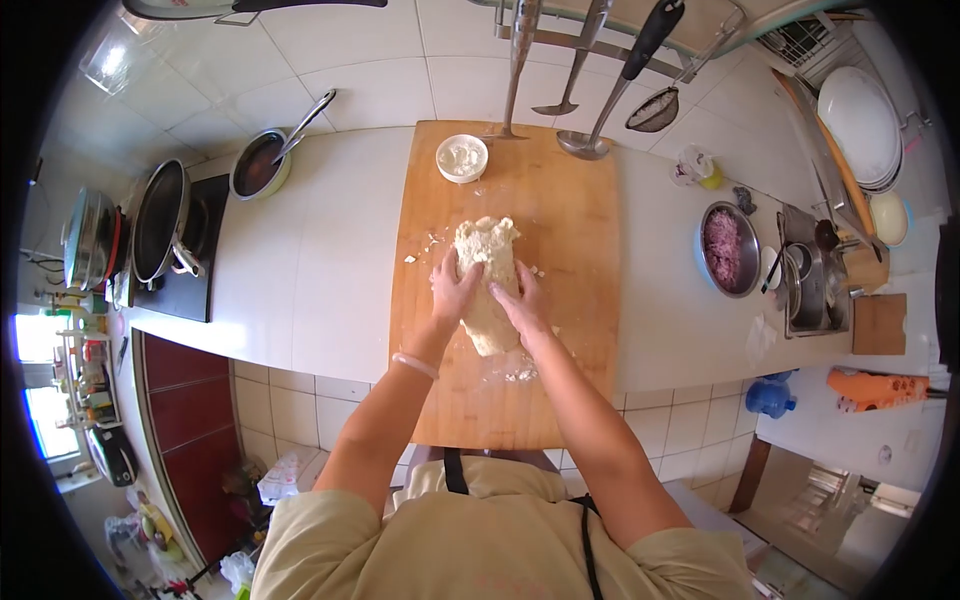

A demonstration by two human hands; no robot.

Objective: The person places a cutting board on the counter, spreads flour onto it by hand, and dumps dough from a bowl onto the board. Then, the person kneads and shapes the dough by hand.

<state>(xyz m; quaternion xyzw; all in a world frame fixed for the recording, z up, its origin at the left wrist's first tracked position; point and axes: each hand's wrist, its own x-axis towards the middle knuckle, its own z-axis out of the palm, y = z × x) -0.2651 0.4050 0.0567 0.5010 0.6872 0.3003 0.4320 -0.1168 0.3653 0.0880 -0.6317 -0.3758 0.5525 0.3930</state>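
Note:
A long, rough-surfaced piece of pale dough lies lengthwise on the wooden board. My left hand grips its left side, thumb on top and fingers around the edge. On the right side, my right hand grips it the same way, with the thumb tip near the left thumb. The undersides of the fingers are hidden. Crumbs and flour are scattered around the dough. A small white bowl of flour stands near the board's far edge.
Ladles and other utensils hang over the far edge. On the right are a metal bowl of chopped purplish food and a sink. On the left stand a pot and a black pan by the stove.

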